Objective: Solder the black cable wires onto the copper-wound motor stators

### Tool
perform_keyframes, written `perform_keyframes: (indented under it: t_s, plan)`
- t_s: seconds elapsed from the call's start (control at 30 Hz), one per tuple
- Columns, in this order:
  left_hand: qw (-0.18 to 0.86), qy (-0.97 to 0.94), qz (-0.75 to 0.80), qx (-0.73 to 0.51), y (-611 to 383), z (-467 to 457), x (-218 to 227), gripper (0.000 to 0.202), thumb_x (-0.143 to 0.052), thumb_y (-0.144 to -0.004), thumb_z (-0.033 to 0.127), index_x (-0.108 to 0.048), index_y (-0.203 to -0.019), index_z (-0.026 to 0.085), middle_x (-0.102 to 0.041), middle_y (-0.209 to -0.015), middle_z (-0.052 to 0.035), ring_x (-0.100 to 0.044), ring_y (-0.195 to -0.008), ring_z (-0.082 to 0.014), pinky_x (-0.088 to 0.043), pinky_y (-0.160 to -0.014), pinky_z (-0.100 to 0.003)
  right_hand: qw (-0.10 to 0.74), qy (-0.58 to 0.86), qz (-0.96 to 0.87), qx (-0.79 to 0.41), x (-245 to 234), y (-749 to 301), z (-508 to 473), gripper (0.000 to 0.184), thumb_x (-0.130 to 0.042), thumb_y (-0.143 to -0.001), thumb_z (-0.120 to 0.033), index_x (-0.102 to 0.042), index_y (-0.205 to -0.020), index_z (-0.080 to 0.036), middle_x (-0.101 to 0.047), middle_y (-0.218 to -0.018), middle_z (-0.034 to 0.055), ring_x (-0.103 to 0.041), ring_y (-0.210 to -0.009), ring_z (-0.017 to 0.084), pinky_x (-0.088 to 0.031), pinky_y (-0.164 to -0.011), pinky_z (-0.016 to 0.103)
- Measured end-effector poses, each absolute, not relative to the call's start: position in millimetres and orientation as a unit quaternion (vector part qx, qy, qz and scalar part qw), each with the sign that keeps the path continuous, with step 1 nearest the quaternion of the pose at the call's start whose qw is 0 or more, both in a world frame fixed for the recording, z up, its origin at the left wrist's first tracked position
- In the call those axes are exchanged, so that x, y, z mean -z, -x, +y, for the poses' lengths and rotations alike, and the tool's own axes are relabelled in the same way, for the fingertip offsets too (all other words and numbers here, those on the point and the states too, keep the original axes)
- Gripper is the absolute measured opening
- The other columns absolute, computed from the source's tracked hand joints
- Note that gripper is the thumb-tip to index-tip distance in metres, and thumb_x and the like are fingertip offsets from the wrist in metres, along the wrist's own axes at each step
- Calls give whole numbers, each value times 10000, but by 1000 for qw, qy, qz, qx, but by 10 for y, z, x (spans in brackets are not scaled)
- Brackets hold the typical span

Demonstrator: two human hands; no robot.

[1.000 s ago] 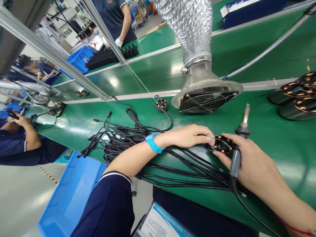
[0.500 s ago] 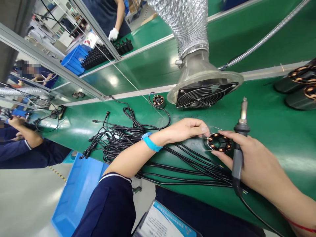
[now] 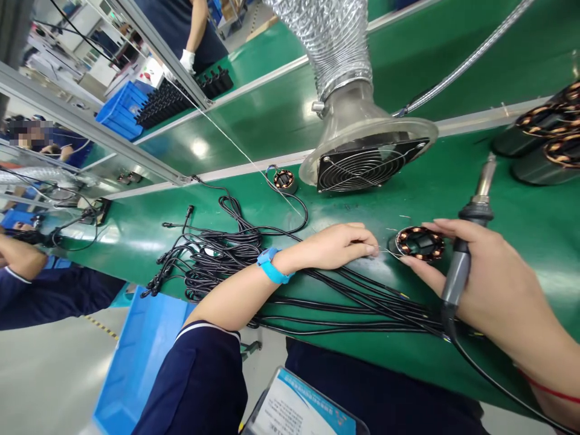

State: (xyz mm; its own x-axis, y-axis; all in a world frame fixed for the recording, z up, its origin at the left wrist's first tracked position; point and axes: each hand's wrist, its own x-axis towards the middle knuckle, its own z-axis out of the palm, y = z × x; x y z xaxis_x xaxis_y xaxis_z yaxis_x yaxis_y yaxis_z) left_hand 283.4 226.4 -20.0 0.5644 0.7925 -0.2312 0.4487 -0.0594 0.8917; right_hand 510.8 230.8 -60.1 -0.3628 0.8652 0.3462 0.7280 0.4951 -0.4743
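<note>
My right hand (image 3: 502,287) pinches a motor stator (image 3: 421,244), a dark ring with copper windings, between thumb and forefinger. That same hand also has a soldering iron (image 3: 457,272) tucked against it, metal tip pointing up and away. Just left of the stator, my left hand (image 3: 344,244) is closed, with thumb and forefinger on a thin wire (image 3: 388,251) running to the stator's edge. Beneath both hands, black cables (image 3: 353,302) stretch across the green bench.
A fume extractor hood (image 3: 367,157) hangs beyond the stator. Several stators (image 3: 548,160) stand at right; another stator (image 3: 284,180) with a cable sits behind. A blue bin (image 3: 136,362) is on the left below the bench. Co-workers' arms show at left and across the bench.
The stator and soldering iron have shifted right in view with my right hand. My left hand now sits farther from the stator, the wire drawn out between them.
</note>
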Motion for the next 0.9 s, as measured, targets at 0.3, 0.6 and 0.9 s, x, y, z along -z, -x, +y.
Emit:
perform_keyframes:
  t_s: [0.3, 0.6, 0.9]
  plan:
    - [527, -704, 440, -184, -2921, 2224, 156, 282, -493, -927, 360, -632, -995, 125, -634, -979, -62, -579, -899, -133, -440, -846, -254, 312, 420, -833, -180, 615, -5163, 2361, 578, -431, -871, -682, -534, -1213, -228, -660, -1082, 84, -642, -922, 255, -526, -749, 410]
    - [389, -811, 438, -2, -2929, 2103, 96, 136, -501, -882, 278, -584, -870, 171, -625, -947, -46, -547, -829, -141, -396, -715, -254, 382, 449, -779, -213, 495, -5281, 2340, 474, -499, -889, -543, -484, -1281, -277, -660, -1132, 36, -629, -1060, 216, -519, -908, 392]
    - [551, -652, 460, -244, -2813, 2082, -65, 271, -597, -828, 380, -653, -895, 123, -624, -808, -23, -461, -645, -71, -387, -621, -213, 466, 421, -695, -351, 144, -4945, 2072, 328, -560, -866, -440, -520, -1154, -288, -674, -897, -12, -679, -836, 155, -597, -761, 304]
